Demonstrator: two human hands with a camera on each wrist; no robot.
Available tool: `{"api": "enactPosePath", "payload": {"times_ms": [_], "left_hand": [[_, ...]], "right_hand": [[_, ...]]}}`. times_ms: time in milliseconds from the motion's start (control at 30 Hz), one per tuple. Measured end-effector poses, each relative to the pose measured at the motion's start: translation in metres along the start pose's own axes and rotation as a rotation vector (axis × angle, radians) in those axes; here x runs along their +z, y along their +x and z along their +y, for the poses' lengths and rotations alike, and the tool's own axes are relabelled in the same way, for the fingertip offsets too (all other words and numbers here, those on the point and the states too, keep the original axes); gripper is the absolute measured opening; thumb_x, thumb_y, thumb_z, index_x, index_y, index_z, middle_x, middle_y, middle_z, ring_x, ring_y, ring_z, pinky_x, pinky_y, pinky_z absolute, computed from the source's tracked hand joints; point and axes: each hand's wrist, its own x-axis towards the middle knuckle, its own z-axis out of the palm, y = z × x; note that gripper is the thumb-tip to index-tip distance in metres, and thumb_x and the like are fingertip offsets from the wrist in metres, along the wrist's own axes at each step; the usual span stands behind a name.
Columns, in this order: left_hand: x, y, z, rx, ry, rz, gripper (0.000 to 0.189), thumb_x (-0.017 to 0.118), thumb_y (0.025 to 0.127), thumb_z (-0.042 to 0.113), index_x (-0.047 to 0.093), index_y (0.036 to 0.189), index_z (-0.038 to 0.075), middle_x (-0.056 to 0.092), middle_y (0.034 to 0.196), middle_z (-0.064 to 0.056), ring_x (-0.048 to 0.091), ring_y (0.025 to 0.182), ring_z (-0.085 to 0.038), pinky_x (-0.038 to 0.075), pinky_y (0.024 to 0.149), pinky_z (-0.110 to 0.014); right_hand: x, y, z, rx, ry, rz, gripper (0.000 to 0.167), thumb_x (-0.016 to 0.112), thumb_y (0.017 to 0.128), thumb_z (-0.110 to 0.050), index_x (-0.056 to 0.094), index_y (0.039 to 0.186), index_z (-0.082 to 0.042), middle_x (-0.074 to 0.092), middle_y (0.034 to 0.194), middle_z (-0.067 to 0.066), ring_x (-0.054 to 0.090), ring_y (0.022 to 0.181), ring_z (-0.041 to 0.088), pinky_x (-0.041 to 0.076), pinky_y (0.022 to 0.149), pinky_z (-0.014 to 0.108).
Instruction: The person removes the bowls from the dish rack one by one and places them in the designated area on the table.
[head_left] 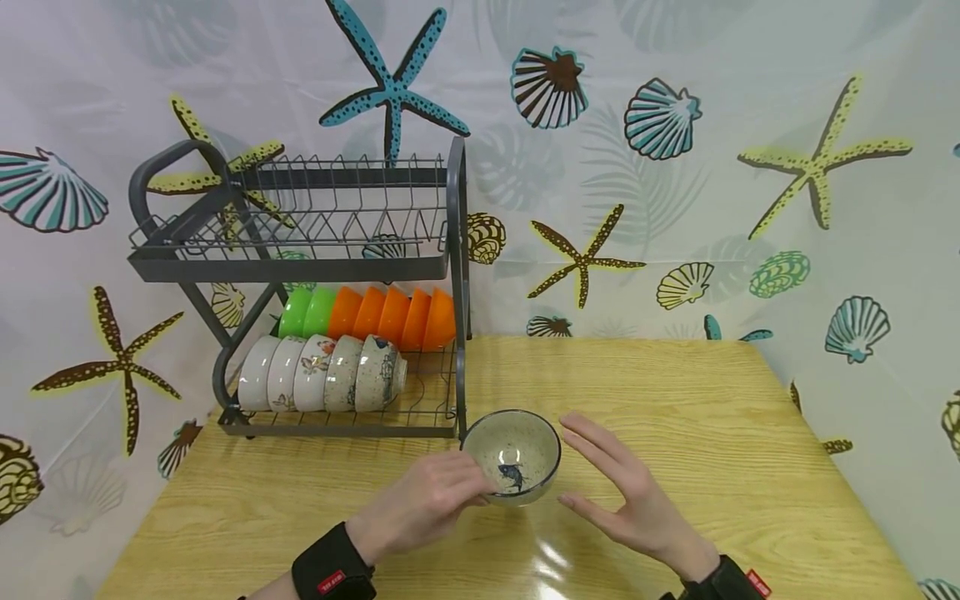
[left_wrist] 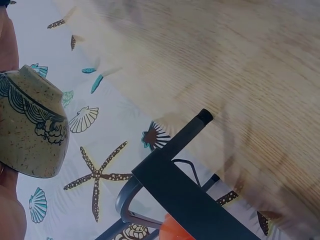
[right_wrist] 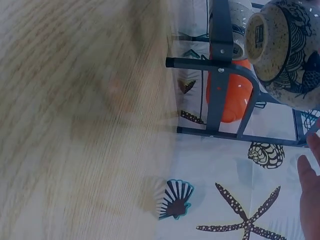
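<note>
A speckled, cream ceramic bowl (head_left: 512, 442) with a dark rim and a blue fish inside faces up over the table, right of the rack. My left hand (head_left: 431, 500) holds it by the left side of its rim. In the left wrist view the bowl (left_wrist: 35, 125) shows a dark wave pattern outside and a raised foot, with fingers and thumb at either side of it. My right hand (head_left: 633, 492) is just right of the bowl, fingers extended and spread from the thumb. The right wrist view shows the bowl's underside (right_wrist: 292, 55) near my right fingers (right_wrist: 307, 172).
A dark two-tier dish rack (head_left: 315, 271) stands at the back left of the wooden table (head_left: 637, 392). Its lower tier has a row of green bowls (head_left: 307, 312) and orange bowls (head_left: 393, 319), with patterned ceramic bowls (head_left: 311, 375) in front. A shell-and-starfish cloth (head_left: 712, 208) hangs behind.
</note>
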Motion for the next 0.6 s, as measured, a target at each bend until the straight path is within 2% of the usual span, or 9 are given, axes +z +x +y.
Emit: {"api": "enactPosePath", "payload": {"times_ms": [200, 400, 600], "left_hand": [[0.004, -0.002, 0.001, 0.058, 0.103, -0.047, 0.026, 0.077, 0.078, 0.006, 0.073, 0.100, 0.018, 0.075, 0.092, 0.009, 0.069, 0.090, -0.004, 0.056, 0.091, -0.019], [0.008, -0.002, 0.002, 0.115, 0.135, -0.061, 0.040, 0.073, 0.071, -0.005, 0.074, 0.104, 0.018, 0.076, 0.093, 0.010, 0.067, 0.090, -0.003, 0.054, 0.092, -0.017], [0.012, -0.002, 0.002, 0.136, 0.174, -0.070, 0.030, 0.073, 0.079, 0.003, 0.074, 0.104, 0.019, 0.077, 0.099, 0.011, 0.068, 0.095, -0.005, 0.053, 0.097, -0.019]], "right_hand": [[0.009, 0.002, -0.004, -0.093, -0.049, -0.014, 0.048, 0.071, 0.095, -0.031, 0.065, 0.124, 0.007, 0.062, 0.133, 0.020, 0.047, 0.142, 0.028, 0.030, 0.126, 0.032], [0.016, 0.002, -0.007, -0.173, -0.107, -0.064, 0.032, 0.073, 0.092, -0.030, 0.073, 0.107, -0.002, 0.071, 0.109, 0.011, 0.061, 0.116, 0.032, 0.030, 0.126, 0.038], [0.020, 0.003, -0.011, -0.213, -0.151, -0.122, 0.015, 0.071, 0.093, -0.027, 0.071, 0.093, -0.011, 0.072, 0.091, -0.004, 0.065, 0.091, 0.015, 0.040, 0.119, 0.038]]}}
